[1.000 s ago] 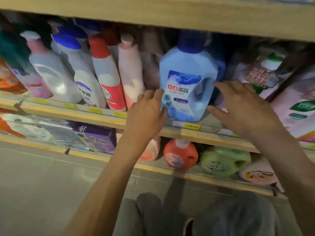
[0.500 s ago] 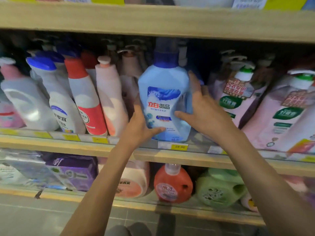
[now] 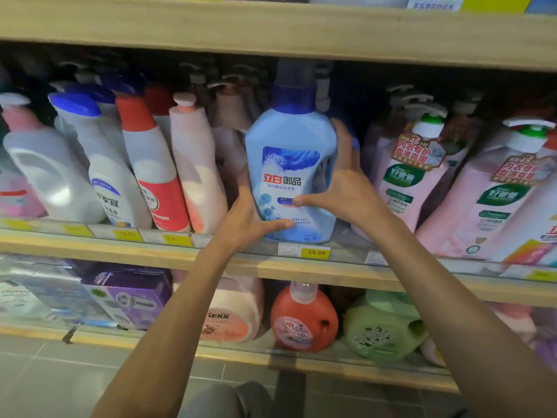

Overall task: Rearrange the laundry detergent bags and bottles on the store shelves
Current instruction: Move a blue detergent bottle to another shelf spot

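Both my hands have closed in on the blue detergent bottle (image 3: 289,164) since a second ago, when my right hand (image 3: 346,191) hung apart from it. Seen from the head camera, my left hand (image 3: 250,215) grips its lower left side, thumb laid across the front below the label, fingers tucked behind. My right hand holds the right side, thumb stretched over the label, fingers wrapped up along the handle edge. The bottle stands upright on the middle shelf (image 3: 90,248), base at the front edge just above the yellow 29.90 price tag (image 3: 315,252). A pale bottle (image 3: 196,164) leans to its left; pink pump bottles (image 3: 413,182) stand to its right. On the lower shelf (image 3: 241,357) sit an orange jug (image 3: 303,321) and a green jug (image 3: 382,327)
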